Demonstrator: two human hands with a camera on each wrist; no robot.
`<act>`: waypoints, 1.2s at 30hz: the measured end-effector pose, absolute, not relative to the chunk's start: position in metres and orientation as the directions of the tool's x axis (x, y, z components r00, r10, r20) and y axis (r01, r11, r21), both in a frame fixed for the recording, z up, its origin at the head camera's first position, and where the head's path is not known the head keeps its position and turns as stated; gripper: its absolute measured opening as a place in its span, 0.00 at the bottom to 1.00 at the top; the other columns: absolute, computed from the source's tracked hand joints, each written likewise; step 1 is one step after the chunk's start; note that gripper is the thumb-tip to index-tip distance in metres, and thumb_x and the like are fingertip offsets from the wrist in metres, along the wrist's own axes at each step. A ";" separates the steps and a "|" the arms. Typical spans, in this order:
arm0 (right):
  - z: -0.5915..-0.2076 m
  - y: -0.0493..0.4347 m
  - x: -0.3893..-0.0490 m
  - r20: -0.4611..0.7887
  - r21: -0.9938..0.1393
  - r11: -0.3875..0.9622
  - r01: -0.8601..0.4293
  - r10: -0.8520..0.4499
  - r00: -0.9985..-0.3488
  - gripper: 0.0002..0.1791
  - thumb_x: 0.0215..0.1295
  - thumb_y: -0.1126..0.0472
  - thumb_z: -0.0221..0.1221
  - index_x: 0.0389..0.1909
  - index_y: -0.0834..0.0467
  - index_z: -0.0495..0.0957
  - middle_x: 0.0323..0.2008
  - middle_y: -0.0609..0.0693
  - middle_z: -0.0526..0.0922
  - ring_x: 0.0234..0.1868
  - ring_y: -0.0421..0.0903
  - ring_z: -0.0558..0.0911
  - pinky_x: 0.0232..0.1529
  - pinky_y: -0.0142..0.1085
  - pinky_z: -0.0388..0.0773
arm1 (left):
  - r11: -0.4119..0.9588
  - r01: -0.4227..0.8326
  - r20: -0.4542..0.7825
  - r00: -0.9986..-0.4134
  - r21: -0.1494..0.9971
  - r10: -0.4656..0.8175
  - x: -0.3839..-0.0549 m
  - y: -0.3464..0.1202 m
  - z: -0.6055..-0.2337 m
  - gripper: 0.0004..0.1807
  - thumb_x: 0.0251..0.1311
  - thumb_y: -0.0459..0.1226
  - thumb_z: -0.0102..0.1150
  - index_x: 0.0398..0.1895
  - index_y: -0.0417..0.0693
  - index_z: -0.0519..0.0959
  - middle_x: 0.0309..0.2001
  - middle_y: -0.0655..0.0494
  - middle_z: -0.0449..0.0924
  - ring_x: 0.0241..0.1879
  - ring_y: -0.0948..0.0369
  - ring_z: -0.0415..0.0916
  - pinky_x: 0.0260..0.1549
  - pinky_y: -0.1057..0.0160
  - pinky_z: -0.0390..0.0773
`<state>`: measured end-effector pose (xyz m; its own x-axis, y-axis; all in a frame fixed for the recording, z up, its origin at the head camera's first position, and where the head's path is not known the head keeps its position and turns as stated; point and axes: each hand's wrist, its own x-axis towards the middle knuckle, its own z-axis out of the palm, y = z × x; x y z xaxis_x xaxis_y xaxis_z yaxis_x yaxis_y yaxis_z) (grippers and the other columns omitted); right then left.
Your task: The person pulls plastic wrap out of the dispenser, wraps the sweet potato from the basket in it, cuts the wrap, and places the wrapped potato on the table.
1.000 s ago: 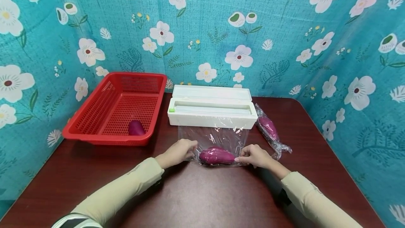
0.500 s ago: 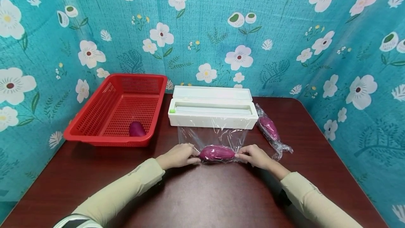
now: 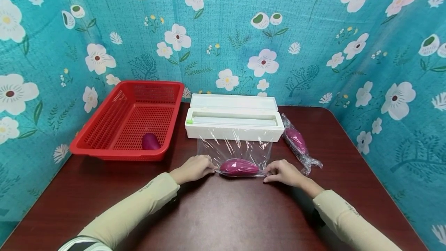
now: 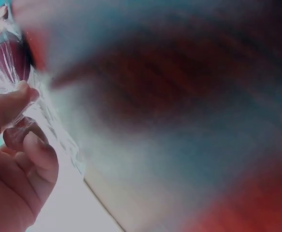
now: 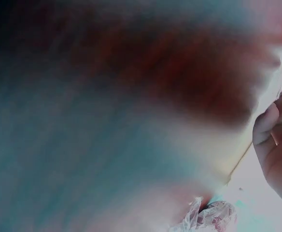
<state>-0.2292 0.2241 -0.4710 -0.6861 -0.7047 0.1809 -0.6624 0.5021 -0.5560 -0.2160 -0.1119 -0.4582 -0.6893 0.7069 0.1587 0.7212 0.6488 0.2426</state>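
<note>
A plump purple vegetable, its exact kind unclear, lies in clear cling film on the table. My left hand pinches the gathered film at its left end; the left wrist view shows thumb and fingers on the crinkled cling film. At the right end, the curled fingers of my right hand hold the film, with the thumb lower and apart from the index finger. From the vegetable, the film runs back to a white cling film box with its lid up and a roll inside.
A red plastic basket stands at the left, with another purple vegetable in it. Right of the box lies a film-wrapped purple vegetable with twisted ends. A flowered blue curtain encloses the dark red table.
The vegetable has turned over in the film, which wraps it more tightly. Since half a second ago my hands have moved slightly apart, drawing out the film ends. Box and basket stay put.
</note>
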 end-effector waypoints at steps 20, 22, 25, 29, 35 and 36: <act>-0.445 0.211 -0.233 0.083 -0.706 0.528 -0.471 -0.599 -0.797 0.16 0.64 0.66 0.50 0.16 0.63 0.74 0.13 0.47 0.69 0.17 0.33 0.62 0.18 0.29 0.60 | 0.782 0.373 -0.011 -0.900 0.499 0.436 -0.233 -0.103 -0.456 0.12 0.60 0.41 0.49 0.20 0.53 0.76 0.20 0.64 0.70 0.25 0.64 0.67 0.25 0.59 0.68; -0.451 0.212 -0.240 0.076 -0.695 0.557 -0.454 -0.571 -0.817 0.18 0.64 0.63 0.51 0.14 0.61 0.71 0.11 0.43 0.64 0.14 0.32 0.59 0.15 0.30 0.57 | 0.794 0.344 -0.026 -0.911 0.502 0.411 -0.236 -0.101 -0.454 0.13 0.61 0.41 0.48 0.20 0.52 0.75 0.20 0.62 0.69 0.25 0.63 0.66 0.25 0.59 0.68; -0.458 0.212 -0.249 0.042 -0.686 0.602 -0.408 -0.528 -0.848 0.19 0.63 0.61 0.52 0.12 0.59 0.70 0.10 0.40 0.62 0.10 0.33 0.60 0.11 0.30 0.58 | 0.807 0.312 -0.039 -0.924 0.501 0.381 -0.238 -0.098 -0.452 0.13 0.61 0.41 0.47 0.20 0.52 0.76 0.22 0.62 0.71 0.27 0.63 0.67 0.27 0.59 0.69; -0.457 0.209 -0.256 -0.030 -0.684 0.647 -0.338 -0.487 -0.873 0.19 0.61 0.61 0.52 0.10 0.58 0.69 0.08 0.41 0.62 0.07 0.37 0.62 0.07 0.31 0.61 | 0.809 0.291 -0.048 -0.930 0.512 0.365 -0.242 -0.096 -0.450 0.14 0.61 0.41 0.47 0.18 0.51 0.75 0.21 0.61 0.71 0.26 0.63 0.67 0.26 0.59 0.69; -0.460 0.206 -0.265 -0.047 -0.688 0.656 -0.311 -0.468 -0.882 0.19 0.61 0.60 0.52 0.10 0.58 0.68 0.08 0.42 0.63 0.08 0.37 0.62 0.07 0.30 0.61 | 0.818 0.239 -0.091 -0.939 0.523 0.332 -0.250 -0.093 -0.450 0.15 0.61 0.41 0.47 0.18 0.50 0.75 0.19 0.60 0.69 0.25 0.62 0.66 0.24 0.59 0.67; -0.461 0.205 -0.265 -0.037 -0.677 0.662 -0.323 -0.469 -0.883 0.19 0.61 0.61 0.52 0.10 0.58 0.68 0.08 0.42 0.64 0.08 0.37 0.62 0.08 0.30 0.61 | 0.824 0.228 -0.103 -0.940 0.519 0.325 -0.252 -0.092 -0.450 0.15 0.60 0.41 0.46 0.18 0.50 0.76 0.19 0.60 0.69 0.25 0.62 0.66 0.24 0.59 0.67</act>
